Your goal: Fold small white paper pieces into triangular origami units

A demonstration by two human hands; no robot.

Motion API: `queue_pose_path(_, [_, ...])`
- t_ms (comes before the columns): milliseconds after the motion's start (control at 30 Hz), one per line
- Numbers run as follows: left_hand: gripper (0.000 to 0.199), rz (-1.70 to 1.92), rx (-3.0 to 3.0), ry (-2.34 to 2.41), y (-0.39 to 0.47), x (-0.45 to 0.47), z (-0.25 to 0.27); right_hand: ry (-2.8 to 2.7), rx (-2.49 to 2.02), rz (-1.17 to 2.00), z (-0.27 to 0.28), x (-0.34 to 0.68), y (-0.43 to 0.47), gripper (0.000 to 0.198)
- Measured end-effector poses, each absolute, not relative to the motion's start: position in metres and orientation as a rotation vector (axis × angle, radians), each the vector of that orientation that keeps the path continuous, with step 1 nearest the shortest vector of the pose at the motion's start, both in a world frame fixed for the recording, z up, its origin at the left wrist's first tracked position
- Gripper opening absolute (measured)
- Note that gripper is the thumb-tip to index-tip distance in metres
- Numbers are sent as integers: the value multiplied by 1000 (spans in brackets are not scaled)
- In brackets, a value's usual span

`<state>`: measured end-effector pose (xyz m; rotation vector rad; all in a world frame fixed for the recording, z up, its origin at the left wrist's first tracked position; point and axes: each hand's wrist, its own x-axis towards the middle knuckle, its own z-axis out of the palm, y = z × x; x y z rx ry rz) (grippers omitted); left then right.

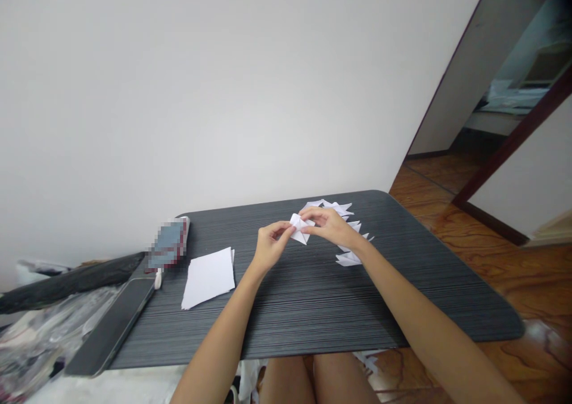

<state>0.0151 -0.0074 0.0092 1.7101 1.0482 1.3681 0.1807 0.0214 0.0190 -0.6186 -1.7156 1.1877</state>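
A small white folded paper (299, 228) was held above the middle of the dark ribbed bench (313, 308), pinched between both hands. The left hand (271, 244) was closed on the paper's left edge, thumb and forefinger pressed together at its tip, the remaining fingers curled under. The right hand (328, 224) was closed on the paper's upper right side, the fingers laid over the top and the thumb hidden beneath. Whether the paper touched the bench could not be told. Just behind and to the right of the right hand a pile of folded white pieces (351, 234) was spread on the bench, partly covered by the wrist. To the left, well apart from the hands, a stack of flat white sheets (208, 277) was laid on the bench, its corner turned toward the near edge. Further left, at the bench's far left corner, a small blurred box (168, 244) was seen, and below it a dark tablet (111, 326) was rested along the left edge, overhanging it. A long black object (71, 282) was laid beyond the tablet, against the white wall (223, 82). Bare knees (313, 380) were seen under the near edge, and a wooden floor (527, 285) was seen to the right
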Motion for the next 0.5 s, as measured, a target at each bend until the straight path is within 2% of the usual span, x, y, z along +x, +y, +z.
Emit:
queue_pose_path(100, [18,1323,1700,1036,-8,16,10,-1708,-660,1196,18,178,20,13])
queue_pose_path(500, [20,1200,1930,991,-9,14,6,-1527,-792,1326,16,174,20,19])
